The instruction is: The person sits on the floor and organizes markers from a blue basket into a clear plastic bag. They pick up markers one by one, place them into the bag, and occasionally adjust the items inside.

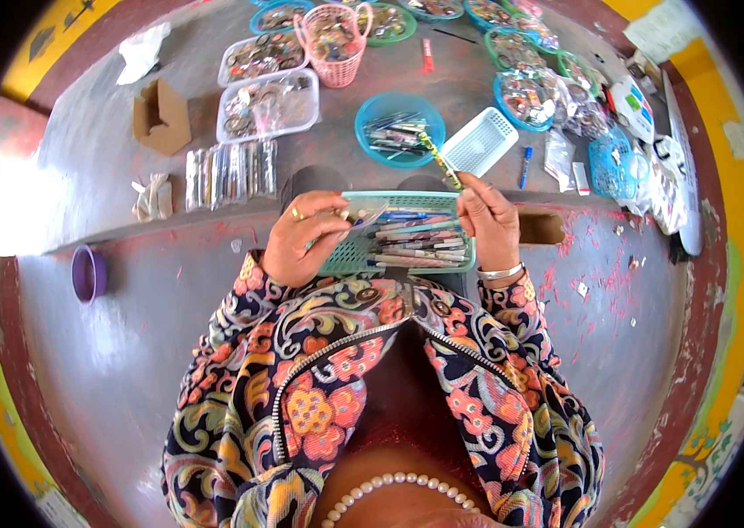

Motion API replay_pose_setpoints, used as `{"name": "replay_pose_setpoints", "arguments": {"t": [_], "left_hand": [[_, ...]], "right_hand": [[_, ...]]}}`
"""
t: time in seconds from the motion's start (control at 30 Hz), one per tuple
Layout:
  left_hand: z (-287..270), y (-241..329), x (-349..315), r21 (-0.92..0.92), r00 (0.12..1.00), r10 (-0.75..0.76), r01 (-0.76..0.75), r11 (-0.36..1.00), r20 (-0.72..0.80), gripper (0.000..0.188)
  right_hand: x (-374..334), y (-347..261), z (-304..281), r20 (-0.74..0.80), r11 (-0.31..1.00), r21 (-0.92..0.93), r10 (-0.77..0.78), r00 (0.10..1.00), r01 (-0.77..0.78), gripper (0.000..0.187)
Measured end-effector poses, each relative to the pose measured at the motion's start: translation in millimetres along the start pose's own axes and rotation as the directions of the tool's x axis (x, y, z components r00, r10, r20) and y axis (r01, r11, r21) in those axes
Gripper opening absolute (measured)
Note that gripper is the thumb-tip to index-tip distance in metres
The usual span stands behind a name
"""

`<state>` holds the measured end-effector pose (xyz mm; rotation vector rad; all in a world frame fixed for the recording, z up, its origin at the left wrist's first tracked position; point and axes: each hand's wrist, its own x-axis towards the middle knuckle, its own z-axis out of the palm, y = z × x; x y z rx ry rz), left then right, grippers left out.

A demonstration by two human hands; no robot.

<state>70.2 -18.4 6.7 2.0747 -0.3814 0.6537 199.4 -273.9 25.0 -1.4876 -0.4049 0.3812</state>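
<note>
Between the thumb and fingers of my right hand [488,220] is a slim yellow-green patterned pen [439,161], tilted up and to the left. My left hand [306,236] is closed in a pinch on a small clear plastic bag [372,214]; what lies in it is too small to make out. Below both hands, a pale green basket [344,257] sits at my lap, with several pens [420,245] lying crosswise in it. Just beyond, on the table, a round blue basket [400,107] holds more pens. To its right is a white slotted tray [481,141].
At the left lie a row of clear-wrapped pens [231,174], a cardboard box [161,119] and white plastic tubs [268,106] of small parts. A pink basket [334,44] stands far back. A blue marker [526,167] lies rightward. On the floor stands a purple container [88,275].
</note>
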Motion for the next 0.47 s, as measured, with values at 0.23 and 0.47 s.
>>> {"name": "replay_pose_setpoints", "arguments": {"t": [0.23,0.47], "left_hand": [[3,-5,-3,-0.024,0.999,0.049,-0.049,0.999,-0.009,0.016],[2,-7,-4,-0.062,0.996,0.072,-0.069,0.996,0.045,0.018]], "right_hand": [[1,-17,-10,0.22,0.991,-0.119,0.079,0.972,-0.054,0.037],[11,-68,-12,0.394,0.9,-0.38,-0.054,0.917,0.216,0.023]]}}
